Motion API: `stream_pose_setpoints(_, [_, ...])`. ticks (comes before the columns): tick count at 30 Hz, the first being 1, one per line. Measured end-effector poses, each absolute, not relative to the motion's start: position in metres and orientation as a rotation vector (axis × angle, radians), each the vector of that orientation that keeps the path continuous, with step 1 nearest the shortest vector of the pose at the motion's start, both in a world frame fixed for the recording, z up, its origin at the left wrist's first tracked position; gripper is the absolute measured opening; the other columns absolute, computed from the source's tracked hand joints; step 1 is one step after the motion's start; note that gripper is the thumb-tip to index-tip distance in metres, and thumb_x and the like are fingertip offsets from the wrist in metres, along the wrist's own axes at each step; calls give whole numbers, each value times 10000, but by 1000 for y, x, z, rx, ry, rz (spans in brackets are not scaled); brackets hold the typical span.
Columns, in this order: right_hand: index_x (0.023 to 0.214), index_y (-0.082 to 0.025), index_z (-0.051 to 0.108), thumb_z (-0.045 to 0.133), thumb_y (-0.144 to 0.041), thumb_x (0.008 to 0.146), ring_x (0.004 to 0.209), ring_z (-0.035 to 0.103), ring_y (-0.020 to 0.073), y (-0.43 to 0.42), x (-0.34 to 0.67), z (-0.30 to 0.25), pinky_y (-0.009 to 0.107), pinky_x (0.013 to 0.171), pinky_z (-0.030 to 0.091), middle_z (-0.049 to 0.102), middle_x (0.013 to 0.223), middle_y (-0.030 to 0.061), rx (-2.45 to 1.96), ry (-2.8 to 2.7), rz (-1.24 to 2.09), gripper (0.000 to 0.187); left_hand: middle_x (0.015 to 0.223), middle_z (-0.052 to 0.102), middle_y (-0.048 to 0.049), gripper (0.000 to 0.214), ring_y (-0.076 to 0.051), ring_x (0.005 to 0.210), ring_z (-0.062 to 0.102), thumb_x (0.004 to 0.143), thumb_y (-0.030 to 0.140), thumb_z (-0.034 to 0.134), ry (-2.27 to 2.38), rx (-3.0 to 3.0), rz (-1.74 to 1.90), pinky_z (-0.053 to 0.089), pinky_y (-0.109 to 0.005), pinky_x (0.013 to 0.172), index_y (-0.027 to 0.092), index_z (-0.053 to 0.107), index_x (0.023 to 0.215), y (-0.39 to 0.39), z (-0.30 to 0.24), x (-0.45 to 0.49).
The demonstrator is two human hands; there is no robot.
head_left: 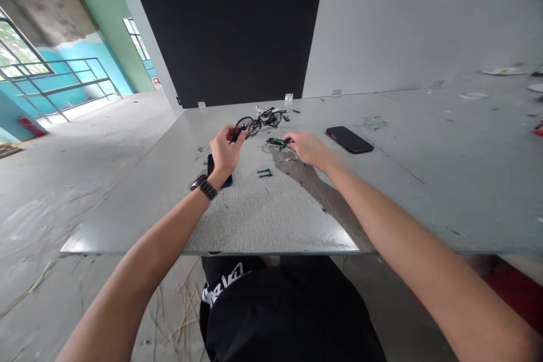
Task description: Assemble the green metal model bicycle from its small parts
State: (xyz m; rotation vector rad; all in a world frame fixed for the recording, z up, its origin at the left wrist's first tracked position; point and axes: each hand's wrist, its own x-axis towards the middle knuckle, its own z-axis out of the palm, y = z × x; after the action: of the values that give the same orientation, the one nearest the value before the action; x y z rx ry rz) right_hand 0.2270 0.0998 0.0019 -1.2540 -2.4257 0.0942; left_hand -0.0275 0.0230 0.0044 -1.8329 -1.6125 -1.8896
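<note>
My left hand (227,147) is closed, thumb and fingers pinching the near wheel of a small black model bicycle (267,117). Its other wheel points toward the back right, and its handlebars look silvery. Over to the right, the fingertips of my right hand (307,148) are closed on a dark green model bicycle part (278,141) low over the tabletop; its exact shape is hard to make out. Between my forearms lies a green forked piece (264,172) on the table.
A black phone (350,139) rests right of my right hand. Another dark phone (227,180) lies partly under my left wrist. Small dark pieces (286,119) lie behind the bicycle. A black panel (229,28) stands along the back of the glass-topped table (271,220).
</note>
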Motion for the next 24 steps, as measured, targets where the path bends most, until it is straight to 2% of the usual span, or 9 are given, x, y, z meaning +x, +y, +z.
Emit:
stream_pose_setpoints(7, [1197, -205, 707, 507, -229, 978, 899, 685, 271, 104, 250, 7, 356, 749, 470, 762, 1040, 128, -1421, -2333, 37, 297, 835, 744, -31, 158, -150, 722, 649, 856, 347, 766, -1613, -1815, -1958, 514, -290, 705, 213, 685, 873, 22, 5, -26])
stream_pose_setpoints(12, [1207, -215, 690, 544, -211, 948, 922, 674, 254, 105, 254, 4, 352, 785, 477, 757, 1011, 105, -1397, -2381, 94, 297, 811, 732, -23, 158, -148, 714, 640, 857, 347, 762, -1610, -1840, -1940, 508, -291, 710, 211, 681, 866, 20, 5, -23])
stream_pose_setpoints(15, [1251, -214, 662, 553, -218, 935, 941, 659, 256, 101, 250, 6, 374, 820, 480, 731, 1075, 112, -1344, -2426, 81, 335, 802, 727, -17, 162, -145, 705, 634, 854, 348, 765, -1612, -1846, -1916, 500, -285, 707, 210, 680, 864, 19, 5, -22])
stream_pose_setpoints(18, [1214, -219, 674, 563, -240, 920, 959, 645, 267, 93, 242, 11, 387, 806, 481, 686, 1176, 130, -1329, -2458, 28, 314, 785, 722, -13, 159, -142, 695, 629, 849, 338, 771, -1612, -1850, -1910, 496, -278, 697, 209, 677, 852, 19, 5, -21])
stream_pose_setpoints(21, [1107, -240, 711, 529, -269, 944, 881, 649, 246, 86, 238, 20, 367, 740, 469, 722, 1058, 101, -1302, -2510, 105, 246, 782, 723, -13, 158, -142, 690, 628, 845, 335, 774, -1605, -1852, -1914, 497, -276, 694, 211, 677, 852, 18, 5, -20])
stream_pose_setpoints(24, [1081, -242, 726, 472, -258, 973, 813, 648, 227, 83, 244, 29, 345, 682, 442, 750, 961, 82, -1339, -2475, 172, 276, 782, 723, -12, 153, -143, 690, 626, 848, 338, 769, -1602, -1858, -1911, 497, -277, 694, 215, 678, 853, 18, 5, -20])
